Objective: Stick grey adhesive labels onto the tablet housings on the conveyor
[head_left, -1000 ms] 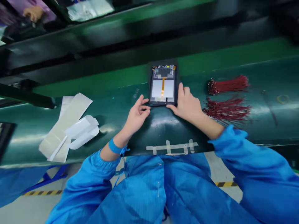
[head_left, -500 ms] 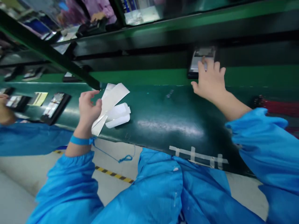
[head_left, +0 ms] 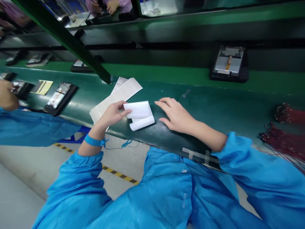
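Note:
My left hand [head_left: 113,113] pinches the left edge of a curled white paper strip [head_left: 140,111], thumb on top. The strip is bent over on itself just above the green bench. My right hand [head_left: 177,116] hovers right of the paper with its fingers apart and nothing in them. Behind my left hand, flat whitish label sheets [head_left: 124,93] lie crossed over each other. A black device with its inside exposed [head_left: 228,63] rests on the brighter green strip at the back right, away from both hands. An orange flat cable runs down its middle.
Bundles of dark red wires [head_left: 286,138] lie at the right. A slanting green post [head_left: 78,47] comes down behind the sheets. Leftward are another opened device [head_left: 60,97], a yellow card [head_left: 43,87] and a co-worker's hand [head_left: 8,95]. More people sit across the line.
My right hand has left the opened device and come down toward the white paper. My left hand has moved right and taken hold of the curled paper strip, lifting it slightly.

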`<state>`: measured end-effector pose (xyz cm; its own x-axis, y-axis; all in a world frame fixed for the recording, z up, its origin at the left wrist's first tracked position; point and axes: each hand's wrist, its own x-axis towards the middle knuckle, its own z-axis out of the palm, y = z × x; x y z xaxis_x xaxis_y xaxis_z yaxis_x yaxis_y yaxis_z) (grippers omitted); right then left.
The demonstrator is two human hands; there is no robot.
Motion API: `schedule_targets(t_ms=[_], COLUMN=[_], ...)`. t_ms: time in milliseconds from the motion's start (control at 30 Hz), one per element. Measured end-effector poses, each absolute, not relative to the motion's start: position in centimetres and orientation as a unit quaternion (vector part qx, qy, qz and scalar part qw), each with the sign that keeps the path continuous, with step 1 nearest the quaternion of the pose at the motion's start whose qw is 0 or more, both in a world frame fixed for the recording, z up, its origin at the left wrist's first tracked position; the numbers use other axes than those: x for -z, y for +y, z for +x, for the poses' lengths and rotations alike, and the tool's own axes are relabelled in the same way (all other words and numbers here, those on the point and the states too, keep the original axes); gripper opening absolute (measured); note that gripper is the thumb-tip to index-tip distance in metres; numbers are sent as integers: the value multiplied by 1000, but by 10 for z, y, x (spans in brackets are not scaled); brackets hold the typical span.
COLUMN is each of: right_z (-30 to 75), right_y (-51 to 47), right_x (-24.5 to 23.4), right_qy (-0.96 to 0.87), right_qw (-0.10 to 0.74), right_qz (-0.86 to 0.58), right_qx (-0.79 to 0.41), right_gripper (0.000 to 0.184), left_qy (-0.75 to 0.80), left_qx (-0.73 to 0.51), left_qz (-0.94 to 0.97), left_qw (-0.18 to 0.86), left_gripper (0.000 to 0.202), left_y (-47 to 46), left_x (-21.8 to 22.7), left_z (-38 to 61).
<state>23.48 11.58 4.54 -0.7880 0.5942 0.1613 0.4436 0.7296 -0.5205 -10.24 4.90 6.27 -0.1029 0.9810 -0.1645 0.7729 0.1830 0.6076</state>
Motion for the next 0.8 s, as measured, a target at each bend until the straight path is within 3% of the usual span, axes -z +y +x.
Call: schedule_targets(t_ms=[100,233,300,367,433,567,633,700,800], right_z=[206,189,185,180,174,159,152,145,136], right_y=[108,100,97,96,97,106,109,111,110], right_x=[-34,-27,-28,-29,-30,-27,-24,-22,-20], right_qy=[-900,-851,-836,-822,-796,-724,-705,-699,-696], right_qw=[195,281,326,351,340,283,266,250,254], right_qz=[-248,-228,-231,-251,-285,-335,-329,-318,-308], right_qx=[-299,-381,-375,-372,-412,-533,-569,-590,-597], right_gripper=[72,55,53,38,27,45,48,52,48], left_qy=[702,695,706,710,688,636,613,592,599], left_qx=[-325,-462,-491,-496,-481,-517,-532,-499,-479], left_qz=[527,384,330,298,295,357,390,411,396], left_qw=[351,394,389,402,456,447,435,483,504], left_gripper=[60,67,66,67,72,72,65,70,57], left_y=[38,24,19,14,9,6,6,7,8], left_x=[-60,-54,-50,-46,-42,-38,-39,-40,-36], left_z=[-85,-67,-59,-56,-60,-81,-92,-98,-100])
